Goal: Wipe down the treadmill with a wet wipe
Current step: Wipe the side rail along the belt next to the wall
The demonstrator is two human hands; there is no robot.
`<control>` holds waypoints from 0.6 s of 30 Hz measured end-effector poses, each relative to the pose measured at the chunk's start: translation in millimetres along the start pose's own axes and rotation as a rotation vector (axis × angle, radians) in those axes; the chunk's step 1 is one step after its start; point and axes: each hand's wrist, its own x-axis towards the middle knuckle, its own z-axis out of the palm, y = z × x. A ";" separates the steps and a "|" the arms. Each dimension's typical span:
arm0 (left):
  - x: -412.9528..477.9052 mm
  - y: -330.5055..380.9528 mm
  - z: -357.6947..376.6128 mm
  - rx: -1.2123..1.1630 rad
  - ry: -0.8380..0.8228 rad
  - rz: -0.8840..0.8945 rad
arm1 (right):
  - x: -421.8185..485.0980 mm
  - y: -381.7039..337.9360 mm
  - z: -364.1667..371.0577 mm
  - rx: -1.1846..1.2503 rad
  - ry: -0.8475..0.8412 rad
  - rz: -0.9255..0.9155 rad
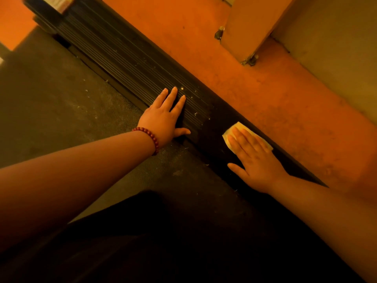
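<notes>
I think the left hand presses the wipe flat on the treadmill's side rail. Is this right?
Not quite. It is the right hand that presses the wipe flat on the side rail, as the head view shows. The left hand lies bare on the rail's ribs.

Both arms reach out bare. The left hand (pixel 165 117) lies flat on the treadmill side rail (pixel 126 58), fingers straight; the right hand (pixel 255 158) presses flat nearer along that rail, thumb spread.

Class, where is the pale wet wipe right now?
In the head view, the pale wet wipe lies right of centre, under the right hand on the black treadmill side rail.
</notes>
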 end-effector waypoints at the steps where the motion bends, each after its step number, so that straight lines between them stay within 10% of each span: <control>1: -0.2 -0.7 0.8 0.000 0.007 0.000 | -0.9 0.9 0.3 -0.008 -0.018 0.005; 18: -5.8 -30.9 2.4 -0.067 0.062 0.014 | 36.2 -40.9 -22.3 0.030 -0.067 -0.020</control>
